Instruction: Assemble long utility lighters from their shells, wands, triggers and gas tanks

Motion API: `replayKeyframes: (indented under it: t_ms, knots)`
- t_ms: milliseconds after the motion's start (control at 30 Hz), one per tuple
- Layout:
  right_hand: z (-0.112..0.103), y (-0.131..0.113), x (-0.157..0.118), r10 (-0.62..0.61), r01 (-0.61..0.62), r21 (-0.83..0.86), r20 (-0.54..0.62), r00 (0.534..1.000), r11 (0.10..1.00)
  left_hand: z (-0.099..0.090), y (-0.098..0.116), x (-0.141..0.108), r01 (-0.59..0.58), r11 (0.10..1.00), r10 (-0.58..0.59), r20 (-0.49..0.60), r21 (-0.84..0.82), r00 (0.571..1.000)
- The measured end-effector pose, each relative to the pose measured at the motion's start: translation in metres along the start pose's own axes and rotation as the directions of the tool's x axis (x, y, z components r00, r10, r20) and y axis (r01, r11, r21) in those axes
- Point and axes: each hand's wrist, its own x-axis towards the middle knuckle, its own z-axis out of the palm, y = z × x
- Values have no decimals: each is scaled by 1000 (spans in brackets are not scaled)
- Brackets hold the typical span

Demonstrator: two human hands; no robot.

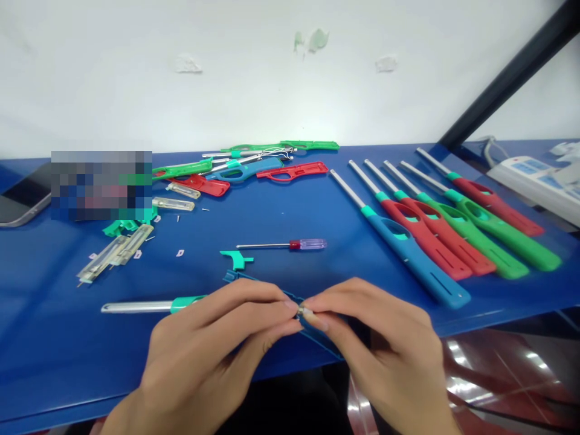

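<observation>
Fingertips of my left hand (226, 338) and my right hand (385, 335) meet in a pinch on a small metal and whitish lighter part (302, 310); most of it is hidden by the fingers. Under them lies a blue lighter shell half (321, 338), largely covered by my hands. A metal lighter tube (136, 307) with a teal collar (181, 303) sticks out left of my left hand. Just beyond the hands are a teal trigger piece (236, 260) and a screwdriver (308, 244) with a purple handle.
Several long-nosed lighters (408, 260) in blue, red and green lie side by side at right. Clear fuel tanks (104, 260) are at left, near a phone (25, 202). Loose coloured shells (294, 171) lie along the wall. A white power strip (539, 181) is at far right.
</observation>
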Motion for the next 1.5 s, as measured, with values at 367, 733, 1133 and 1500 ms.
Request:
replayKeyframes:
  t_ms: [367, 733, 1133, 1500]
  knots:
    - [0, 1, 1, -20, 20, 12, 14, 1000, 1000, 1, -2, 1, -16, 1000, 15, 45, 3, 999]
    - [1, 1, 0, -28, 29, -15, 24, 999, 999, 2, -1, -4, -31, 999, 31, 24, 20, 999]
    - [1, 1, 0, -8, 8, -14, 38, 999, 1000, 0, 0, -4, -51, 992, 43, 75, 114, 996]
    - [1, 1, -1, 18, -20, 52, 38, 999, 998, -2, 1, -4, -80, 989, 71, 72, 125, 995]
